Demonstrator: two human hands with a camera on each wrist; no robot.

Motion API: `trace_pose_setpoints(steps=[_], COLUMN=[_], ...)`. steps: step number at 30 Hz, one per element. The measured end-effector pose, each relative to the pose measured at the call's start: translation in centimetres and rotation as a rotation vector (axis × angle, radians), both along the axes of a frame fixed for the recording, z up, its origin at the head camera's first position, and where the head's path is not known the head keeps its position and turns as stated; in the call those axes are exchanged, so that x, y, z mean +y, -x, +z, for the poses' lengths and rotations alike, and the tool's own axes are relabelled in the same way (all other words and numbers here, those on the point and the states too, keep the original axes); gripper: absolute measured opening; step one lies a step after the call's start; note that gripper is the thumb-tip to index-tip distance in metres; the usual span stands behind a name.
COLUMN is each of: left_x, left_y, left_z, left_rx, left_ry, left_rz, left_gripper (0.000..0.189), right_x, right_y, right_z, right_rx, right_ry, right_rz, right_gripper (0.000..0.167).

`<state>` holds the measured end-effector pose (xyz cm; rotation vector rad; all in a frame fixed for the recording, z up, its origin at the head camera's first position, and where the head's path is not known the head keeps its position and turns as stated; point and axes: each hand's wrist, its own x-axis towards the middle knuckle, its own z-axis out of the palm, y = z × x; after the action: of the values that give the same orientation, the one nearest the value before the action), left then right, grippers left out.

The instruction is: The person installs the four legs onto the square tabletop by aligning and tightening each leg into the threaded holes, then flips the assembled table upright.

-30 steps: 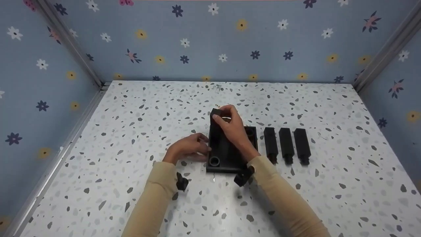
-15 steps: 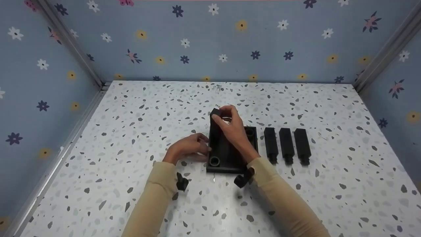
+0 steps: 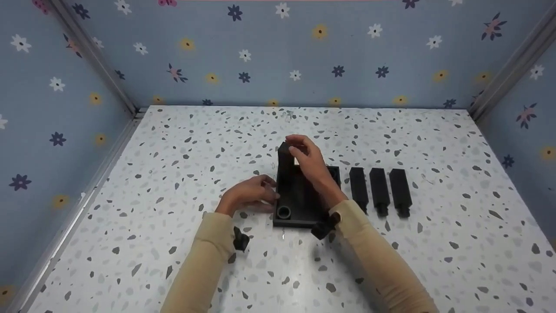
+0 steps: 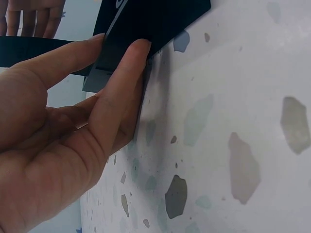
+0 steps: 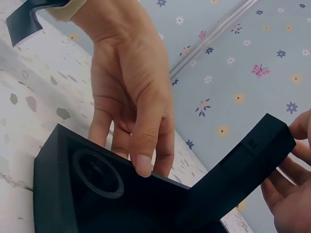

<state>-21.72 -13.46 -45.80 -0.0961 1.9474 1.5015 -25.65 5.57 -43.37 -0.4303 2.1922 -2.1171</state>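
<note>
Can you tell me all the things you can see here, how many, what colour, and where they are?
Base plate: one, black, flat on the middle of the table, with round sockets at its corners.
Standing block: one, black, upright at the plate's far left corner.
Spare blocks: three, black, lying side by side right of the plate.
Table: one, white with grey speckles.
Walls: blue with flowers, round three sides.
Left hand: its fingers press the plate's left edge.
Right hand: holds the top of the standing block.
Sleeves: two, tan.
</note>
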Motion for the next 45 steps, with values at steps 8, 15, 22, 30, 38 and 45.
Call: trace_pose_setpoints(steps=[8,15,22,30,38,45], left_x=[0.0,0.1,0.1,0.1,0.1,-0.1], left_y=[0.1,0.1,0.1,0.0,0.0,0.1], left_z=[0.1,0.1,0.0,0.1,0.0,-0.2], left_rx=[-0.003,-0.018,-0.021,-0.020,-0.029,0.044], left_ry=[-0.019,-0.022,-0.029,-0.026,-0.056,0.005], left_rz=[-0.008,-0.010,0.000,0.008,0.016,-0.032], left_gripper=[0.051,0.054,0.053,0.052,0.051,0.048], right_x=[0.4,0.4,0.0,-0.3,-1.0,-1.2], right_y=[0.2,0.0,-0.4,-0.6,-1.3,-1.2], right_z=[0.5,0.2,-0.1,-0.3,-0.3,-0.8], right_rx=[-0.049,-0.037,-0.031,-0.005,0.052,0.062], right_ry=[0.012,0.015,-0.006,-0.025,-0.055,-0.056], right_rz=[0.175,0.094,0.013,-0.043,-0.127,-0.148], right_gripper=[0.035,0.033,0.034,0.038,0.032,0.040])
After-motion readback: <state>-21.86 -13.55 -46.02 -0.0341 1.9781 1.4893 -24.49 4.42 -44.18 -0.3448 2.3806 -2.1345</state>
